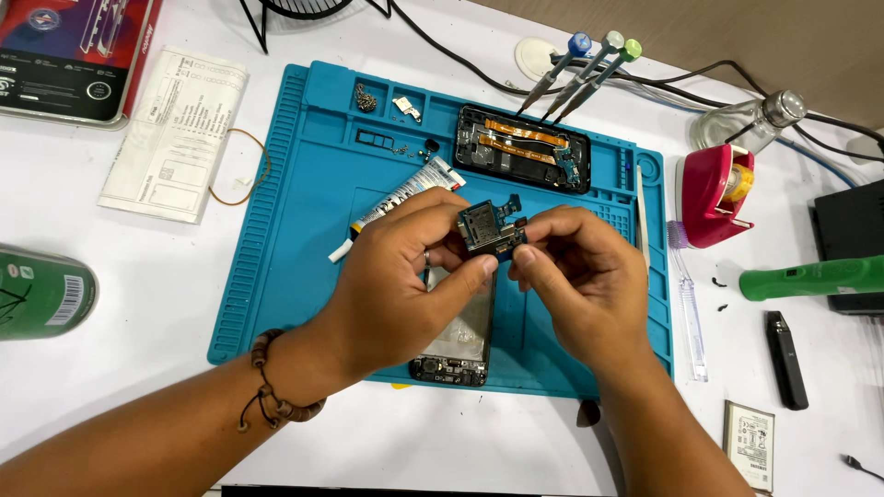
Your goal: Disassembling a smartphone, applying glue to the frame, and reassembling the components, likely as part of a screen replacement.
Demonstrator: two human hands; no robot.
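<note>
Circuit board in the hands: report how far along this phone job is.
Done: the phone frame lies opened on the blue mat, orange flex cables exposed, loose screws in the mat's tray. In hand: the left hand and right hand pinch the small circuit board above the mat. Left: the board is not seated anywhere, and a second phone body lies under the hands.

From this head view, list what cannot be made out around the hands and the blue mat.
- Small circuit board: its underside and lower edge, hidden by the fingers of the left hand and right hand.
- Phone frame on the blue mat: its upper part, covered by both hands.
- Loose screws in the mat's tray: too small to count.
- Green can: cut off by the left edge.
</note>
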